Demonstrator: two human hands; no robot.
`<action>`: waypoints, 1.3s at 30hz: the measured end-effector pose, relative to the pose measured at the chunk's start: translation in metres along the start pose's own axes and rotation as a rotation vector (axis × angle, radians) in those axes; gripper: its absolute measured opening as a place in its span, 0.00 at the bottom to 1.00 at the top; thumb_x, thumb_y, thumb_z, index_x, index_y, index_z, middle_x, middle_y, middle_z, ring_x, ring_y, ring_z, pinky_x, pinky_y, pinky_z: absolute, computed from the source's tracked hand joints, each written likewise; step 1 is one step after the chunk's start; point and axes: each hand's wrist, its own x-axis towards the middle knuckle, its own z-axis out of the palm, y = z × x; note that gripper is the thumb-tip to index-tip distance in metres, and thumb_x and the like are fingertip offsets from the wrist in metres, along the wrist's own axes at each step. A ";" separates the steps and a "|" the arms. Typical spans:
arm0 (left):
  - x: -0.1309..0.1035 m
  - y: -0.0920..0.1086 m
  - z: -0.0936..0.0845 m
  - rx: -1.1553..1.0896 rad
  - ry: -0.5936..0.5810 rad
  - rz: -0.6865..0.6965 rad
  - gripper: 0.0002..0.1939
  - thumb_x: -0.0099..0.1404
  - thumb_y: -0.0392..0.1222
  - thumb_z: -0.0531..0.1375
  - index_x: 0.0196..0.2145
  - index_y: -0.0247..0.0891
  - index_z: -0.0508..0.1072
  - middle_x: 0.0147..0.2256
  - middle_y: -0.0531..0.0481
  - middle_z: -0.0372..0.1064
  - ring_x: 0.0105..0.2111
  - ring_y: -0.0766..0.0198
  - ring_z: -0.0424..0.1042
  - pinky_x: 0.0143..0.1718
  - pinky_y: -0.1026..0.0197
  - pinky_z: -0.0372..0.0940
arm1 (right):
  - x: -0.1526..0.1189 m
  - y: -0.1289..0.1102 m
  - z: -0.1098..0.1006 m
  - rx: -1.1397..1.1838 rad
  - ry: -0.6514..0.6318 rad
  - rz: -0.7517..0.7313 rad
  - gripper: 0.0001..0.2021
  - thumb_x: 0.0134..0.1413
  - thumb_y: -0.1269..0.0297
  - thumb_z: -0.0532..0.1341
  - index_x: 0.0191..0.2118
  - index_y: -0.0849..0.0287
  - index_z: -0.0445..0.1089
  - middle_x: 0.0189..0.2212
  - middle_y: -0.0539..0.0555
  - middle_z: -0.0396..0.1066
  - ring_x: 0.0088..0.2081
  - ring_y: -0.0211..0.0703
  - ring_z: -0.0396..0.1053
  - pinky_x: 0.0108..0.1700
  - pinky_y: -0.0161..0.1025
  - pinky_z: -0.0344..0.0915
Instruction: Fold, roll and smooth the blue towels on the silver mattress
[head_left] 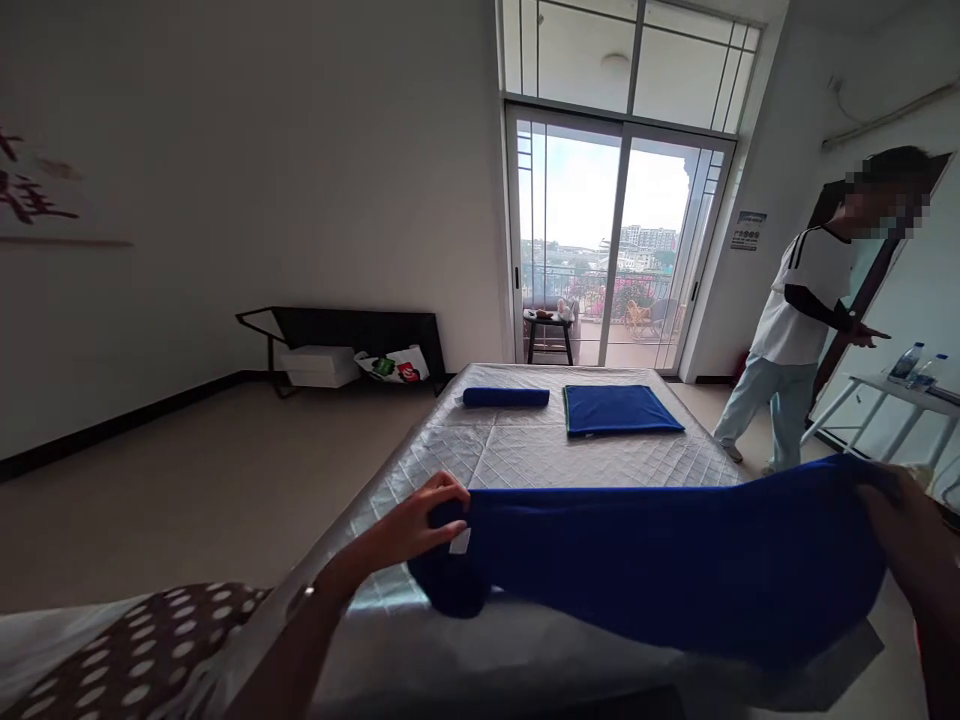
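Blue towel [660, 560] stretched wide between both hands, held just above near end of quilted mattress [487, 450], lower edge sagging onto it. Left hand [420, 525] pinches left corner, fingers curled over bunched cloth beside white tag [460, 541], forearm reaching in from lower left. Right hand [911, 545] grips right corner, cloth draped over knuckles, dark, fingers closed on towel. Farther up mattress: rolled towel [505, 397], folded towel [619, 409]. Other person [795, 340] stands by white table [892, 390] at right
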 end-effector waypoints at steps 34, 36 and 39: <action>-0.037 -0.013 0.078 0.208 -0.056 -0.260 0.19 0.65 0.57 0.56 0.48 0.49 0.76 0.52 0.50 0.75 0.52 0.54 0.73 0.55 0.55 0.65 | -0.011 0.043 -0.006 0.034 -0.498 0.016 0.15 0.36 0.47 0.65 0.29 0.51 0.70 0.24 0.52 0.79 0.31 0.54 0.79 0.32 0.41 0.73; -0.037 -0.008 0.078 0.260 -0.081 -0.292 0.20 0.63 0.58 0.58 0.47 0.48 0.77 0.51 0.49 0.74 0.50 0.53 0.74 0.52 0.54 0.66 | -0.011 0.048 -0.005 0.033 -0.495 -0.007 0.15 0.38 0.46 0.65 0.30 0.51 0.71 0.25 0.52 0.79 0.31 0.53 0.79 0.31 0.40 0.74; -0.037 -0.005 0.078 0.275 -0.119 -0.310 0.21 0.65 0.60 0.55 0.46 0.47 0.77 0.49 0.48 0.75 0.46 0.54 0.76 0.47 0.56 0.68 | -0.011 0.052 -0.006 -0.037 -0.425 -0.070 0.16 0.42 0.44 0.62 0.32 0.50 0.73 0.25 0.52 0.79 0.28 0.52 0.79 0.28 0.39 0.74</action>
